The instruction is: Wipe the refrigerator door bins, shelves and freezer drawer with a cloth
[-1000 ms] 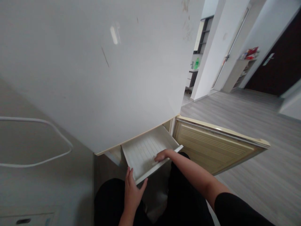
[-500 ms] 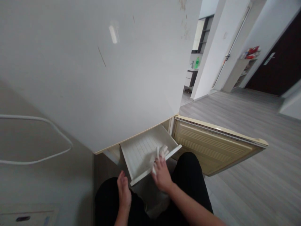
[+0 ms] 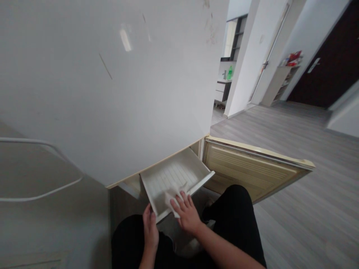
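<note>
Right hand point(image 3: 187, 216) presses a white cloth point(image 3: 173, 197) on the pulled-out white drawer point(image 3: 171, 175); left hand point(image 3: 150, 228) grips its front corner.

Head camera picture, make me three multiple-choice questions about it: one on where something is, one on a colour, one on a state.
1. Where does the right hand rest?
A. on a white cloth at the drawer's front edge
B. on the floor
C. on the dark door handle

2. What colour is the pulled-out drawer?
A. red
B. white
C. black

3. How does the lower fridge door stand?
A. shut
C. taken off and lying flat
B. swung open to the right

Answers:
1 A, the fingers press the white cloth at the drawer's front.
2 B, its ribbed bottom and walls are white.
3 B, its cream inner panel faces the drawer.
The left hand grips the drawer's front corner.
</note>
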### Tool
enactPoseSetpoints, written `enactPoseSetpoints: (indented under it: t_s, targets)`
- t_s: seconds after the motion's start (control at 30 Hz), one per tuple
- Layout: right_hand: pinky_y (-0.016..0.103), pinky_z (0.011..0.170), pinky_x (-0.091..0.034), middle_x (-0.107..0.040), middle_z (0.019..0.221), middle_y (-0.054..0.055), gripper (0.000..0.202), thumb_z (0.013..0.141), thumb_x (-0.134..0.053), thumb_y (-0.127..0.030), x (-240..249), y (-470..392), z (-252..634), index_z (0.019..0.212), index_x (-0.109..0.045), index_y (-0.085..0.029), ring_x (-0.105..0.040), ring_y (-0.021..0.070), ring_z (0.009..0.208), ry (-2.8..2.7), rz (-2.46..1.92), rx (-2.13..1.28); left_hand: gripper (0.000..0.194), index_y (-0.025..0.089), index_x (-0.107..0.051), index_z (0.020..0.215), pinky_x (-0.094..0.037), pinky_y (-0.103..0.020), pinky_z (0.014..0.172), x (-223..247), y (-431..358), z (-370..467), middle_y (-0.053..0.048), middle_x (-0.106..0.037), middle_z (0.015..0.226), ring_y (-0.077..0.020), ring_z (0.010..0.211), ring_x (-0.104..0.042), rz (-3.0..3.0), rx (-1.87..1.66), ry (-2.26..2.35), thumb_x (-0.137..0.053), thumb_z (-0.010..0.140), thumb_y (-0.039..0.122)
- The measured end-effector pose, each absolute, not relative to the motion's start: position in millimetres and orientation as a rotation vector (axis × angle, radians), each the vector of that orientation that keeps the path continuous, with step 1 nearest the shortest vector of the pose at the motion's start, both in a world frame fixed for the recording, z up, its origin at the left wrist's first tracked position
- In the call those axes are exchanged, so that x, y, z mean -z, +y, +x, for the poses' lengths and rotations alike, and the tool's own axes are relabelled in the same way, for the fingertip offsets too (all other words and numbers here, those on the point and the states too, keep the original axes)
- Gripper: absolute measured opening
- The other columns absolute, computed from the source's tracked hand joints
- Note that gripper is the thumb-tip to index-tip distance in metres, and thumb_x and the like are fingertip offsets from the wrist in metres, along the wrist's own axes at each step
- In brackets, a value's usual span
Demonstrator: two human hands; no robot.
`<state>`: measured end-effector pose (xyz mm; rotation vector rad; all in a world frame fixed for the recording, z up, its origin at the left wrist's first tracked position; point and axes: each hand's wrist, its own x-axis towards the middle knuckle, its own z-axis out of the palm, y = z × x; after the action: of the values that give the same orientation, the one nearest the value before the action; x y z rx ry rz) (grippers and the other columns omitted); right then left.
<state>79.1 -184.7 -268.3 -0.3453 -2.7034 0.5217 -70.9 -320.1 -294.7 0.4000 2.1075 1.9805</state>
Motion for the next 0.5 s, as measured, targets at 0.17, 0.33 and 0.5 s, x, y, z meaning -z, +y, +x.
enactPoseSetpoints:
  t_s: [0.17, 0.33, 0.5]
  targets:
    - [0.061, 0.121, -0.013, -0.022, 0.166, 0.011, 0.063, 0.098, -0.038, -0.028, 282, -107, 110, 0.16, -0.027, -0.018, 0.001, 0.0335, 0.156, -2.345, -0.958, -0.42, 0.073, 0.02, -0.048, 0.141, -0.033, -0.05, 0.12, 281, -315, -64, -0.014, -0.05, 0.147, -0.0331, 0.14, -0.043, 0.592, -1.734, 2.281, -0.066, 0.081, 0.058]
    - [0.059, 0.121, -0.017, -0.024, 0.163, 0.024, 0.073, 0.099, -0.031, -0.05, 302, -61, 100, 0.155, -0.03, -0.003, -0.022, 0.0345, 0.152, -1.752, -1.216, -0.905, 0.072, 0.02, -0.045, 0.143, -0.029, -0.051, 0.122, 283, -314, -66, -0.014, -0.047, 0.15, -0.0329, 0.144, -0.039, 0.596, -1.727, 2.264, -0.062, 0.084, 0.058]
    - [0.046, 0.119, -0.029, -0.052, 0.145, 0.023, 0.085, 0.088, -0.041, -0.067, 330, -48, 80, 0.144, -0.046, -0.004, -0.043, 0.0301, 0.142, -1.205, -1.168, -1.42, 0.073, 0.02, -0.043, 0.145, -0.03, -0.05, 0.122, 283, -313, -64, -0.014, -0.046, 0.151, -0.0325, 0.145, -0.038, 0.606, -1.73, 2.236, -0.061, 0.085, 0.058]
